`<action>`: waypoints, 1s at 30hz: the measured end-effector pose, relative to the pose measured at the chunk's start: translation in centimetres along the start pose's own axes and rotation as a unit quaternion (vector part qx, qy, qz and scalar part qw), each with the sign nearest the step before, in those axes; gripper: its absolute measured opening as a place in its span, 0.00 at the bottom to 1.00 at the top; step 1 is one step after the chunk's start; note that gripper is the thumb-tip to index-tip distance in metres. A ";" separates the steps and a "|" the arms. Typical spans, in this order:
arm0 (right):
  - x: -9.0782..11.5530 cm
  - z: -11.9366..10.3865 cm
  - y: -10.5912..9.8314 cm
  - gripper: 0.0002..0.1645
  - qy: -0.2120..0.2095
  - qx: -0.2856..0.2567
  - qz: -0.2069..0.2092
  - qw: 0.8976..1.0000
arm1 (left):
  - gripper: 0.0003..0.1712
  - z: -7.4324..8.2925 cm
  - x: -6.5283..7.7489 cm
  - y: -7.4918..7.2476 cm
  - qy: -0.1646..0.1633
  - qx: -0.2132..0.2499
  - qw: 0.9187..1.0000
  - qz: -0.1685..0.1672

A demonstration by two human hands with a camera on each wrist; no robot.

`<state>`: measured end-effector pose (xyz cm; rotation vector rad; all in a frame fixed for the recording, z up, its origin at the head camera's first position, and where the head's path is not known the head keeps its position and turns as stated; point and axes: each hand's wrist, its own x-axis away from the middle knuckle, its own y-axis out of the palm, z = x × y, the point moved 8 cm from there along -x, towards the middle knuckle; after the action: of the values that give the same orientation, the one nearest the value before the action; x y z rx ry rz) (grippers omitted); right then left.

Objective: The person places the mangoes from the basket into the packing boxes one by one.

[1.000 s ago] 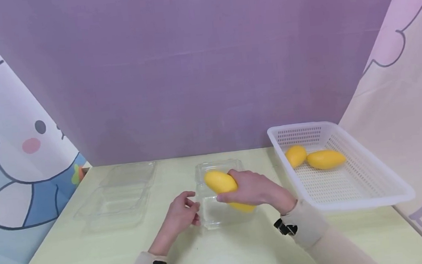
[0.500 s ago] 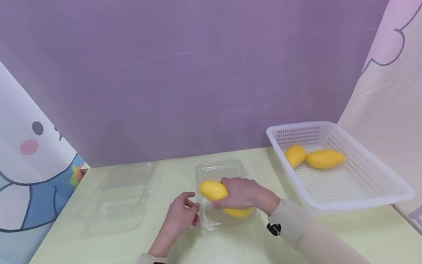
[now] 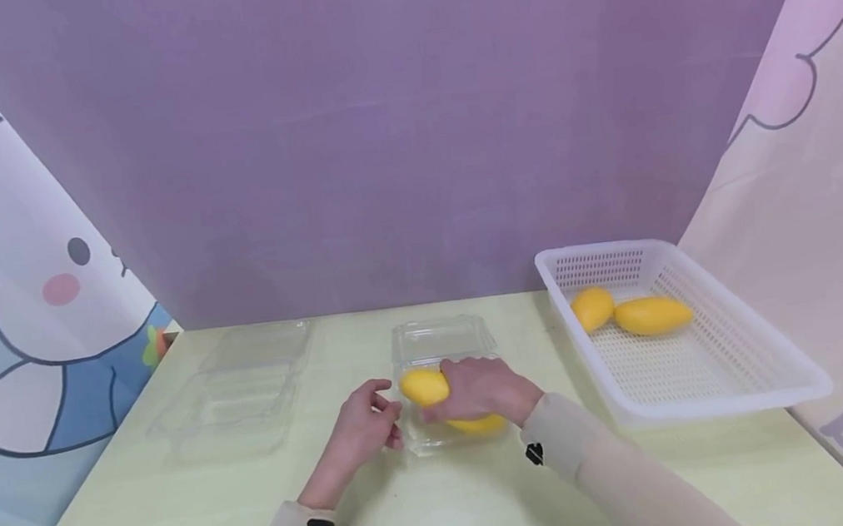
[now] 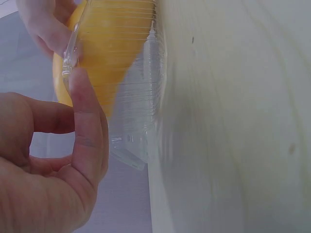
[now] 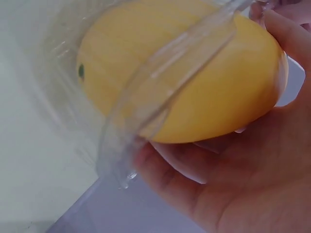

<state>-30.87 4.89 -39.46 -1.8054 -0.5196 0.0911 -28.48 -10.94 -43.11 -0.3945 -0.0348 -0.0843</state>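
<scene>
My right hand (image 3: 481, 387) grips a yellow mango (image 3: 423, 386) low over the near half of an open clear plastic clamshell box (image 3: 425, 442). Part of that mango is hidden under the fingers. Another mango (image 3: 478, 424) lies in the same half, closer to me. Through the box wall, the right wrist view shows a mango (image 5: 204, 92) beside the right hand (image 5: 243, 184). At the box's left side stays my left hand (image 3: 364, 423), fingers bent loosely. In the left wrist view, a fingertip of the left hand (image 4: 63, 160) touches the box rim (image 4: 69, 60).
A white perforated basket (image 3: 711, 388) stands to the right, with two mangoes (image 3: 593, 309) inside. More clear clamshell packaging (image 3: 231, 405) lies open on the left of the pale table (image 3: 436, 512). A purple panel (image 3: 411, 147) rises behind.
My right hand has moved down and slightly left, bringing its mango from above the box to low in its near half. The left hand has stayed at the box's left side.
</scene>
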 end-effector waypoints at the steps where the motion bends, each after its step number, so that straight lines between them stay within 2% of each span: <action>1: -0.1 0.0 0.0 0.36 0.003 0.004 -0.001 1.000 | 0.28 0.0 0.0 0.0 0.000 0.002 1.000 0.000; 5: -0.4 0.0 0.2 0.41 0.018 0.021 -0.004 1.000 | 0.28 0.0 0.1 -0.1 0.000 0.004 1.000 -0.003; 11: -0.6 0.0 0.5 0.48 0.034 0.044 0.015 0.998 | 0.28 0.1 0.1 -0.1 -0.001 -0.001 1.000 -0.005; 16: -0.3 -0.1 0.4 0.52 0.032 0.039 0.022 0.998 | 0.27 0.3 0.1 -0.1 -0.003 -0.003 1.000 -0.009; 19: 0.0 -0.1 -0.2 0.51 0.020 0.027 0.026 0.999 | 0.27 0.3 0.1 -0.1 -0.003 -0.001 1.000 -0.009; 25: 0.3 0.2 -1.9 0.43 0.009 -0.012 0.036 0.999 | 0.27 0.3 0.1 -0.1 -0.001 -0.003 1.000 -0.008; 30: 0.3 0.6 -3.0 0.44 0.012 -0.037 0.033 0.999 | 0.27 0.2 0.0 0.0 -0.003 0.000 1.000 -0.008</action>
<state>-31.71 6.13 -36.75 -1.8948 -0.4525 0.0969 -28.44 -10.92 -42.96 -0.3950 -0.0438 -0.0992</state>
